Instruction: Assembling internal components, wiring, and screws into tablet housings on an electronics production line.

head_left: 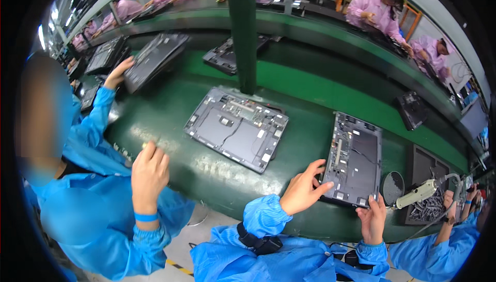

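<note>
At the near edge of the green conveyor belt [310,88], the left hand [304,189] and right hand [373,215] gripped the opened laptop chassis [354,159] by its near corners, seemingly squaring it up, which next called for steady alignment.

Glossy green belt [170,127] carries a matt grey, metal-looking laptop chassis [356,160].

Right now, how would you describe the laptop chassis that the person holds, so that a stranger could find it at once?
Start at the long green conveyor belt and follow its near edge toward the right. The open laptop chassis lies there, gripped by the left hand and the right hand. Unlike the wider chassis lying untouched beside the green post, it is turned lengthwise and held at both near corners.
</note>
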Motion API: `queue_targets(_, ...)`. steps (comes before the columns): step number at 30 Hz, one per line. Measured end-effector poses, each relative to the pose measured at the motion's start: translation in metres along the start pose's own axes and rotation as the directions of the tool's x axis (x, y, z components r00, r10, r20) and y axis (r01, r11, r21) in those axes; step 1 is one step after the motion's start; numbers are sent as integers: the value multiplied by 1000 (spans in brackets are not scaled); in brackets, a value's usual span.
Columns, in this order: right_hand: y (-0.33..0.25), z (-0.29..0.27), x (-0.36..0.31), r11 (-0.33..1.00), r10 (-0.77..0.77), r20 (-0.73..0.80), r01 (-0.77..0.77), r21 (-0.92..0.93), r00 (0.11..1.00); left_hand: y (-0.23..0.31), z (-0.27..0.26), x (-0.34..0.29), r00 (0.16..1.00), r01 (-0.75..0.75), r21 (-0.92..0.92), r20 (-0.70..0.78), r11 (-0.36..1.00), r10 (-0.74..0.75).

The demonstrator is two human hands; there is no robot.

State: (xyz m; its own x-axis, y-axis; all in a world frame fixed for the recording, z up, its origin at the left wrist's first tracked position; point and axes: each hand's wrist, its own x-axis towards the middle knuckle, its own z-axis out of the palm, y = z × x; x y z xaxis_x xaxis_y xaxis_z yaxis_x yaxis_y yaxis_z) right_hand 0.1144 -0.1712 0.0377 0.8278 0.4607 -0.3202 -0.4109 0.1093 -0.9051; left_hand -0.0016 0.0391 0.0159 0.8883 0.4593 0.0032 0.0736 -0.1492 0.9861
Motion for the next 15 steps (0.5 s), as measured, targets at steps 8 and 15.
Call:
queue_targets(8, -22, 87, 150, 942, -61, 82, 30, 334, 995, -8, -13, -5, 961, -136, -295, -270, 946, 54)
queue_targets(15, -35, 120, 235, 913, -47, 65, 16, 407, 997, -1, -28, -17, 954, -157, -114, -274, 981, 121)
